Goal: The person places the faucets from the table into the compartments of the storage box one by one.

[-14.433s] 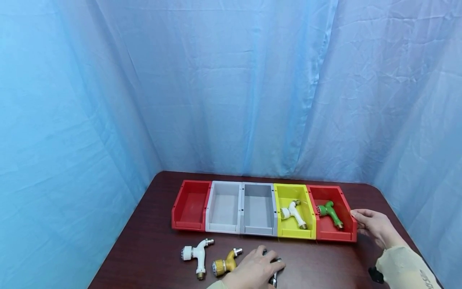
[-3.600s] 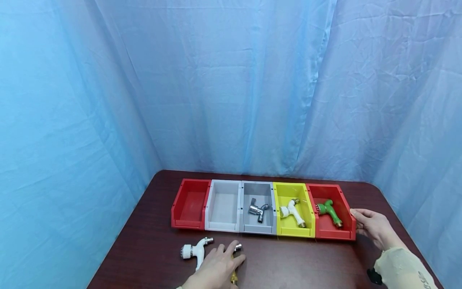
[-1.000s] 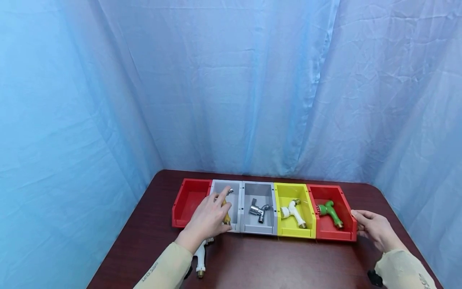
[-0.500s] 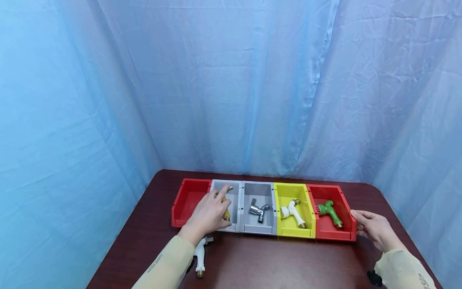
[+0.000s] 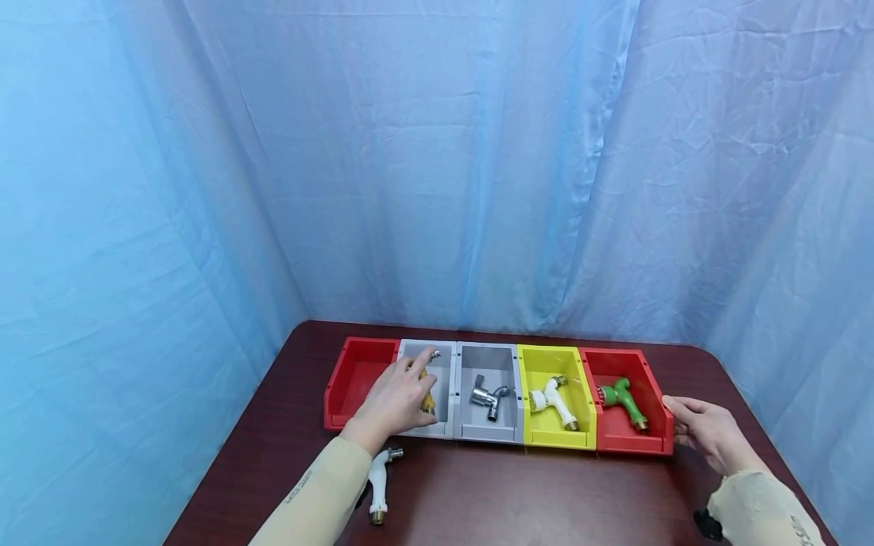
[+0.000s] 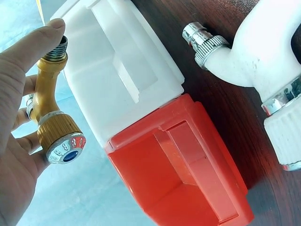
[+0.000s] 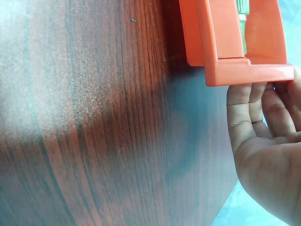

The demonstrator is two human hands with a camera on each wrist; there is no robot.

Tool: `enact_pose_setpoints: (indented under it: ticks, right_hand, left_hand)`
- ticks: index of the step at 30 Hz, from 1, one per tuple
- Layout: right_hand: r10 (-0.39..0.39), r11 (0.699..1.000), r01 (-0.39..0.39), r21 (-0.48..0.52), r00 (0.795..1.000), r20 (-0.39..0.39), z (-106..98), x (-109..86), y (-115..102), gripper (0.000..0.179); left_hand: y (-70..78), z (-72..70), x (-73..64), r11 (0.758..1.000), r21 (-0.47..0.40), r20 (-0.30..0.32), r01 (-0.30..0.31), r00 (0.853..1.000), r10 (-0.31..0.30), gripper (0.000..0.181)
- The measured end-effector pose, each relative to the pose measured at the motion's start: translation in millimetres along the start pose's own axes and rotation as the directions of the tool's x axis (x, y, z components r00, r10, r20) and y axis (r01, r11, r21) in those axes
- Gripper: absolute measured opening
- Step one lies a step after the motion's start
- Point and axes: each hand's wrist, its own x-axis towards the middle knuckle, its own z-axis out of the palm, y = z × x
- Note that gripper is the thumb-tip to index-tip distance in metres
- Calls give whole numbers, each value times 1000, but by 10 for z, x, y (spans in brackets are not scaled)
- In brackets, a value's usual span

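My left hand (image 5: 389, 402) holds a yellow faucet (image 6: 47, 89) at the white bin (image 5: 444, 379), thumb by its threaded end and fingers behind its body. In the left wrist view the faucet's ribbed knob (image 6: 61, 136) faces the camera. At the row's right end, my right hand (image 5: 710, 432) grips the side rim of a red bin (image 5: 631, 444), thumb at the edge and fingers against the outer wall. A green faucet (image 5: 623, 400) lies in that bin. On the table, below my left wrist, lies a white faucet (image 5: 378, 485), its knob hidden in the head view.
A second red bin (image 5: 362, 379) ends the row at left. A chrome faucet (image 5: 488, 397) lies in the grey bin (image 5: 488, 355), another white faucet (image 5: 556, 402) in the yellow bin (image 5: 546, 356). Blue curtains (image 5: 437, 167) surround the dark wooden table (image 5: 532, 493).
The chrome faucet went from the table into the grey bin. My left hand then lifted the yellow faucet to the white bin, moving little in the last second. My right hand stayed put.
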Motion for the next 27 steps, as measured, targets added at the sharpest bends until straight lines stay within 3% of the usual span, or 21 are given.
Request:
enact_pose_setpoints:
  ticks: [14, 27]
  right_hand:
    - [2, 1000, -2, -30, 1000, -9, 3, 26, 29, 73]
    - [-6, 999, 6, -35, 1000, -15, 20, 5, 10, 67]
  left_hand:
    - [-20, 63, 69, 1000, -11, 39, -6, 999, 7, 66]
    - [-40, 146, 116, 1000, -26, 99, 14, 995, -12, 67]
